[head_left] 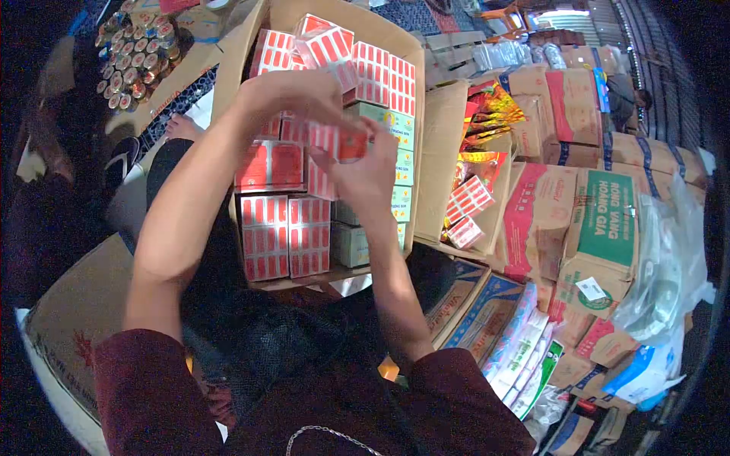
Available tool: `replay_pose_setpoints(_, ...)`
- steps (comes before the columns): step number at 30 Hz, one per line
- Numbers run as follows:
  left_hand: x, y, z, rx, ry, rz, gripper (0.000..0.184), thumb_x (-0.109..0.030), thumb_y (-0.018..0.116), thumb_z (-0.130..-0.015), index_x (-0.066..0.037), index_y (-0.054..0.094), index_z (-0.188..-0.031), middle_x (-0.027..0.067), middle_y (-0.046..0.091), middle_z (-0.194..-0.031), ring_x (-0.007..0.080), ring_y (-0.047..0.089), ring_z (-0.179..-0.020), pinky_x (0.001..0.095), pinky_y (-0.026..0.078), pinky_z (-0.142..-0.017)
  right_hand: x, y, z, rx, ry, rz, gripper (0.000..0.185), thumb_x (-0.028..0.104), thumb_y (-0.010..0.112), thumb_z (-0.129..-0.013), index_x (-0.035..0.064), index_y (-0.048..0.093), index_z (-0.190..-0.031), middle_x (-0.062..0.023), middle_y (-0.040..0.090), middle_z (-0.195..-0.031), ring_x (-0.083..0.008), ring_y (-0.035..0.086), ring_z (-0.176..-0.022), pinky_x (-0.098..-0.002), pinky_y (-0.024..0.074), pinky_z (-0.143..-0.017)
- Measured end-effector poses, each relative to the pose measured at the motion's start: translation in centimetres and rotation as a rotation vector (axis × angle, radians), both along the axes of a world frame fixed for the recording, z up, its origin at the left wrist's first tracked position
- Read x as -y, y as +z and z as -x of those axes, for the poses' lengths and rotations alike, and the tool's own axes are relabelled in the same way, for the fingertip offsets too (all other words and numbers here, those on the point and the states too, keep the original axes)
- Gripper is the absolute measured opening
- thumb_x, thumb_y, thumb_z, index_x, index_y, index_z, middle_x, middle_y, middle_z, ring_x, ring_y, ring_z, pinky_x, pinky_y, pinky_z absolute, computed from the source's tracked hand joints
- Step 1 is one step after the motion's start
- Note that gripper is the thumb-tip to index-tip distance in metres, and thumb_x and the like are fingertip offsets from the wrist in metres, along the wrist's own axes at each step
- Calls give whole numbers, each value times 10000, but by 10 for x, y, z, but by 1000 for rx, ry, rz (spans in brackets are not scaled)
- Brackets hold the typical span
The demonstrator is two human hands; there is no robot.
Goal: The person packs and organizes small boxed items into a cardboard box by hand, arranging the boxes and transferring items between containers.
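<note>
My right hand (367,169) is closed around a small red-and-white box (340,141) above the middle of an open cardboard carton (226,83). Just above that box is my left hand (308,95), bent at the wrist and reaching to the right. Motion blurs its fingers, so I cannot tell whether they grip the box. Inside the carton stand stacks of red-and-white patterned boxes (265,237), with two loose ones (331,50) tilted on top. Pale green boxes (402,167) line its right side, partly hidden by my right hand and forearm.
A second open carton (439,152) on the right holds shiny red-yellow packets (493,110) and red-and-white boxes (469,199). Taped cartons (540,205) are stacked beyond it. Several jars (137,61) stand at the upper left. Near them are another person's foot (182,127) and a sandal (122,159).
</note>
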State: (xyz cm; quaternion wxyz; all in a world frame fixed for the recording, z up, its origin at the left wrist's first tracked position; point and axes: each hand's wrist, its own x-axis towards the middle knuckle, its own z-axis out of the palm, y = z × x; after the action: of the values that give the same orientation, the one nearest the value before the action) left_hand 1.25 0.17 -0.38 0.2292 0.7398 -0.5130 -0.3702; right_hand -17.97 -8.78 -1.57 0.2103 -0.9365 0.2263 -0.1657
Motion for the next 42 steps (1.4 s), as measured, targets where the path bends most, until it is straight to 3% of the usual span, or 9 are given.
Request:
replay_pose_setpoints(9, 8, -48, 8, 73, -18, 152, 346, -288, 745, -783, -15, 732, -994, 174, 734, -866, 319, 713, -767, 447, 542, -685, 4, -10, 0, -107, 101, 58, 610, 381, 862, -768, 15, 670, -1216, -168, 632, -1114, -336, 626, -1053, -435, 518, -914)
replay_pose_setpoints(12, 25, -38, 17, 156, -15, -83, 303, -282, 749, -785, -61, 769, -991, 161, 739, -878, 320, 724, -817, 460, 562, -722, 16, -8, 9, -128, 212, 190, 479, 307, 826, -831, 6, 695, -1180, -146, 648, -1111, -294, 652, -995, -403, 533, -859)
replay_pose_setpoints(17, 20, -53, 16, 231, -108, 83, 279, -236, 725, -778, -42, 758, -976, 171, 735, -884, 353, 716, -832, 466, 558, -733, 41, 31, 45, 175, -104, -520, 241, 131, 703, -964, 32, 700, -1184, -69, 713, -1125, -111, 656, -923, -256, 518, -761)
replay_pose_setpoints(19, 21, -64, 14, 254, -107, 144, 226, -180, 703, -780, -22, 744, -935, 185, 727, -881, 386, 711, -866, 470, 554, -749, 77, 43, 74, 415, -209, -343, 226, 142, 693, -976, 37, 703, -1175, -50, 719, -1093, -97, 645, -943, -248, 521, -769)
replay_pose_setpoints(21, 43, -154, 6, 197, 124, 417, 193, -128, 679, -786, -7, 729, -928, 202, 722, -908, 400, 707, -890, 473, 551, -757, 138, 45, 116, 520, -356, -167, 296, 149, 699, -968, 15, 666, -1230, -68, 702, -1136, -115, 648, -964, -253, 523, -805)
replay_pose_setpoints(26, 14, -42, 12, -29, 82, 278, 214, -114, 659, -809, -11, 716, -988, 210, 720, -931, 398, 704, -890, 479, 553, -772, 244, 48, 204, 380, -758, -212, 595, 304, 752, -928, -6, 532, -1386, -141, 593, -1351, -210, 590, -1191, -362, 483, -997)
replay_pose_setpoints(34, 8, -22, 19, 31, 218, 626, 220, -144, 652, -869, -23, 699, -1047, 201, 719, -954, 366, 705, -887, 434, 560, -786, 303, 16, 220, 65, -506, -632, 675, 234, 829, -854, -22, 503, -1388, -142, 626, -1333, -226, 616, -1192, -366, 506, -1002)
replay_pose_setpoints(38, 9, -23, 1, 94, 304, 934, 259, -249, 658, -906, -40, 720, -1046, 193, 726, -942, 377, 707, -893, 457, 561, -803, 279, 22, 205, -162, -373, -592, 717, 191, 863, -818, -8, 486, -1394, -137, 628, -1323, -220, 615, -1193, -377, 516, -985)
replay_pose_setpoints(42, 4, 4, -10, 288, 542, 564, 384, -406, 598, -959, -60, 747, -1030, 190, 736, -930, 384, 710, -919, 472, 558, -826, 234, 19, 181, 200, -345, -284, 722, 148, 887, -775, 17, 518, -1381, -119, 636, -1279, -215, 618, -1141, -367, 502, -987)
